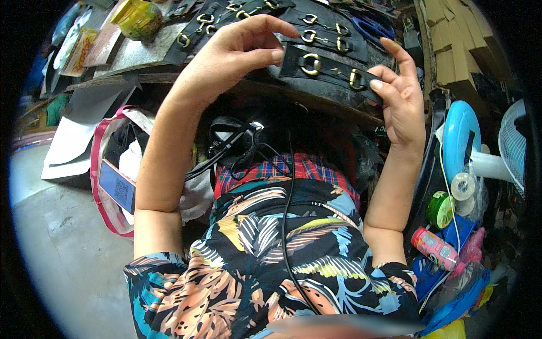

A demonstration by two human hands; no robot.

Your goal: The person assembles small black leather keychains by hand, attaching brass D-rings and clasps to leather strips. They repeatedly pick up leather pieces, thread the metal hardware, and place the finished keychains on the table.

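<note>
A black leather strap with brass-coloured D-rings and a small metal link lies along the front of the workbench. My right hand pinches its right end between thumb and curled finger, with another finger raised. By the strap's left end is my left hand, thumb and forefinger apart; the thumb tip is close to the edge, and whether it touches I cannot tell. Just behind, similar strap pieces with rings lie in rows. More black pieces with brass rings spread to the left.
A yellow-lidded jar stands at the bench's back left. Left of my lap is a pink-rimmed bag with a phone. At right are cardboard, a blue and white fan, a green tape roll and a pink bottle.
</note>
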